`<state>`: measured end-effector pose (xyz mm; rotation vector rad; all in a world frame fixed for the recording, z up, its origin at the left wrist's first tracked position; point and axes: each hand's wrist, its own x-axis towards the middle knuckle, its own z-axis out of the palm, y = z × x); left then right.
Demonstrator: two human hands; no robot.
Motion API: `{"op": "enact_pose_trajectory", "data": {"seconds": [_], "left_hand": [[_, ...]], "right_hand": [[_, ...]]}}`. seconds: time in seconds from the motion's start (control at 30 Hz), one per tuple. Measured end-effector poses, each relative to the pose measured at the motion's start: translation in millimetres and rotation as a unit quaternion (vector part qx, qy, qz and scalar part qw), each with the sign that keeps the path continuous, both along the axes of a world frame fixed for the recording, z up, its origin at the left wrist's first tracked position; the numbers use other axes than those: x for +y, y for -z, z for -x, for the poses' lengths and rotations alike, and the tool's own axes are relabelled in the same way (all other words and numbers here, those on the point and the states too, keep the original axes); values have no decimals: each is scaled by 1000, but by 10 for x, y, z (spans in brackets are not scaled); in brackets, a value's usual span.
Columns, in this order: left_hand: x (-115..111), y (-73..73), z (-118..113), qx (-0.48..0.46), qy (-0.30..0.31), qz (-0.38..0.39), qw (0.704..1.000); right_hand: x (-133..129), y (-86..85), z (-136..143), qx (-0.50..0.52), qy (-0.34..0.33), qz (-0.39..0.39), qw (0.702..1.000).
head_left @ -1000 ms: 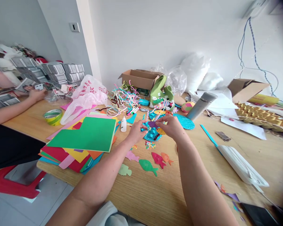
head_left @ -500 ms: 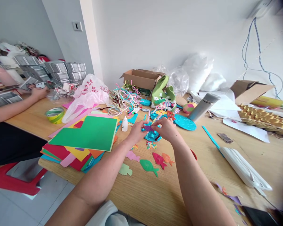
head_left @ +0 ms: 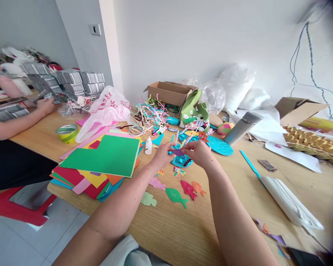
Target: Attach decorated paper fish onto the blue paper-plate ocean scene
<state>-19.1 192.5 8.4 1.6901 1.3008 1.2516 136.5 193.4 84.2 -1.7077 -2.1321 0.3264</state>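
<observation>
Between my left hand [head_left: 163,154] and my right hand [head_left: 198,152] is a small purple paper cutout [head_left: 178,152] with dots on it. Fingers of both hands pinch its two ends. Its outline is partly covered, so I cannot tell its full shape. Just beneath and behind it lies a blue disc [head_left: 180,162] with small decorations standing on it. Small coloured dots [head_left: 179,171] are scattered on the table in front. Nearer to me lie paper fish: green [head_left: 175,195], red [head_left: 188,189], orange [head_left: 197,187], pink [head_left: 157,183] and pale green [head_left: 148,199].
Left of my arms are stacked coloured sheets [head_left: 108,157], a white glue bottle [head_left: 148,145] and tape [head_left: 67,133]. Behind are pipe cleaners [head_left: 152,114] and a green bag [head_left: 192,111]. A steel flask [head_left: 242,127] and white power strip [head_left: 290,201] lie right. A co-worker's hand [head_left: 45,106] is far left.
The view has shifted slightly, so the whole scene sits a little further right. Both hands keep their pinch on the purple cutout, with little movement. The co-worker's hand has moved slightly.
</observation>
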Motion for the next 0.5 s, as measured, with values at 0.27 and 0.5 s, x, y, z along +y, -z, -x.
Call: {"op": "enact_pose_trajectory", "data": {"seconds": [0.27,0.5], "left_hand": [[59,77,-11,-11,11,-11,1000],[81,120,-4,-12,21,-13,1000]], "right_hand": [[10,17,67,-12,10,-1,1000],[1,34,74,-5,16,3,1000]]}}
